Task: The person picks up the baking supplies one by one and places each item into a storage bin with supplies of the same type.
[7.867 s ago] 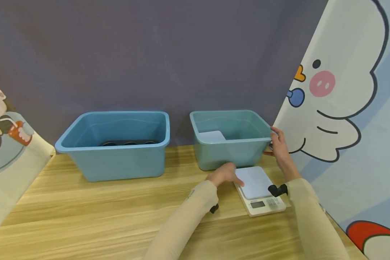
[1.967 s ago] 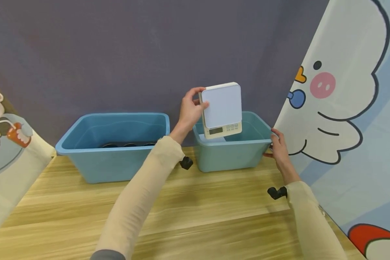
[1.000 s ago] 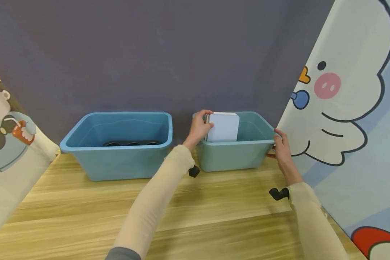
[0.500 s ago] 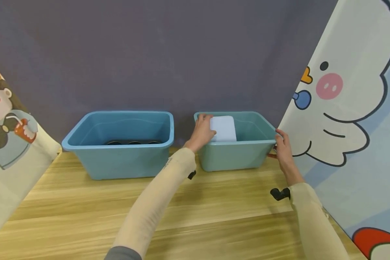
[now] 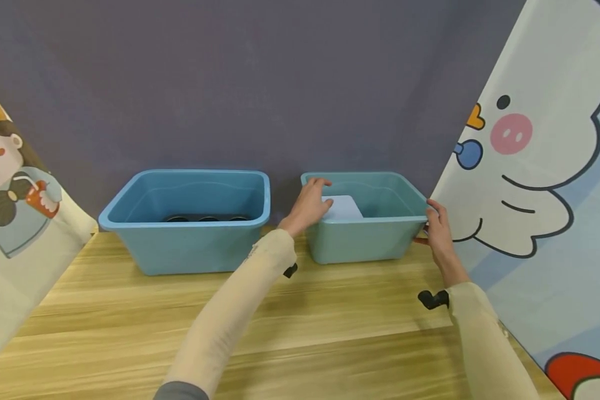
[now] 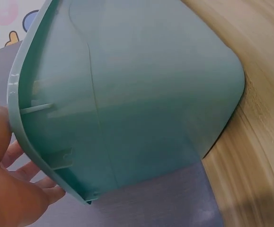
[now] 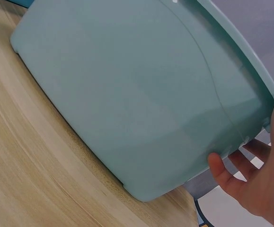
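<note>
A kitchen scale (image 5: 342, 208) with a white top lies inside the green-blue plastic bin (image 5: 357, 241), near its left end. My left hand (image 5: 308, 205) is over the bin's left rim, its fingers loosely bent and off the scale. In the left wrist view, that hand (image 6: 13, 184) is beside the rim, with fingertips showing past it. My right hand (image 5: 439, 232) grips the bin at its right rim. Seen from the right wrist, this hand (image 7: 255, 179) has its fingers curled at the bin's end, under the rim.
A bluer plastic bin (image 5: 192, 249) stands to the left, holding a dark item (image 5: 206, 218) with round openings. Both bins are on a wood-grain table (image 5: 350, 344). Behind is a dark grey backdrop (image 5: 280, 83), with a cartoon-printed panel (image 5: 555, 166) close by on the right.
My left hand picked the scale up from the table, carried it over the bin, lowered it in and let go. The right hand stayed at the bin's right rim.
</note>
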Tool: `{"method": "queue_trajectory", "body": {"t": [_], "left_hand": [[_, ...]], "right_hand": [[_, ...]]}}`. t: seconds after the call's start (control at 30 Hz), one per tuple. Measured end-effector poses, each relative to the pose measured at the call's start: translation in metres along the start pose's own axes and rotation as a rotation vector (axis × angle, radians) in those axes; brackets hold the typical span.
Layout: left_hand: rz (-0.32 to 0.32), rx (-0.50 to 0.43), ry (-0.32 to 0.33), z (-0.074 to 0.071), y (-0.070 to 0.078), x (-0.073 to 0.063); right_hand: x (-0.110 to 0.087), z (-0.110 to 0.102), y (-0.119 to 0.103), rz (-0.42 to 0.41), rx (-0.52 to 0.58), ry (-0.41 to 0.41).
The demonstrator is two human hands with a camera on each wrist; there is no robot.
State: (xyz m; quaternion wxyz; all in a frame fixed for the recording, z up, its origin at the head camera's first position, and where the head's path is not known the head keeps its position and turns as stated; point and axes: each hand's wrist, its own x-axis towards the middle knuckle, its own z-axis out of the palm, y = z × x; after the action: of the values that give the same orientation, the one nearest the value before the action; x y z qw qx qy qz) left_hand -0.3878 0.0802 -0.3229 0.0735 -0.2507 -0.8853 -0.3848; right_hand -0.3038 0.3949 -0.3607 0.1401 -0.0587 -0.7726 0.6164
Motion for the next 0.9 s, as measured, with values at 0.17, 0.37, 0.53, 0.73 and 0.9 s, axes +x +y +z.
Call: {"method": "queue_trajectory", "body": {"t": [0.17,0.37,0.53,0.73,0.9], "left_hand": [[0.014,0.011,-0.003,-0.007,0.001,-0.005],[0.039,0.039,-0.005,-0.013,-0.003,-0.013],[0.041,0.047,-0.013,-0.017,-0.007,-0.019],[0.058,0.045,-0.018,-0.021,-0.012,-0.028],[0.065,0.038,-0.029,-0.024,-0.019,-0.039]], "right_hand": [[0.001,0.000,0.001,-0.001,-0.008,0.011],[0.012,-0.004,0.013,0.003,-0.019,0.031],[0.020,-0.008,0.024,-0.017,-0.050,0.037],[0.021,-0.009,0.027,-0.013,-0.044,0.036],[0.022,-0.009,0.027,-0.005,-0.027,0.035]]}}
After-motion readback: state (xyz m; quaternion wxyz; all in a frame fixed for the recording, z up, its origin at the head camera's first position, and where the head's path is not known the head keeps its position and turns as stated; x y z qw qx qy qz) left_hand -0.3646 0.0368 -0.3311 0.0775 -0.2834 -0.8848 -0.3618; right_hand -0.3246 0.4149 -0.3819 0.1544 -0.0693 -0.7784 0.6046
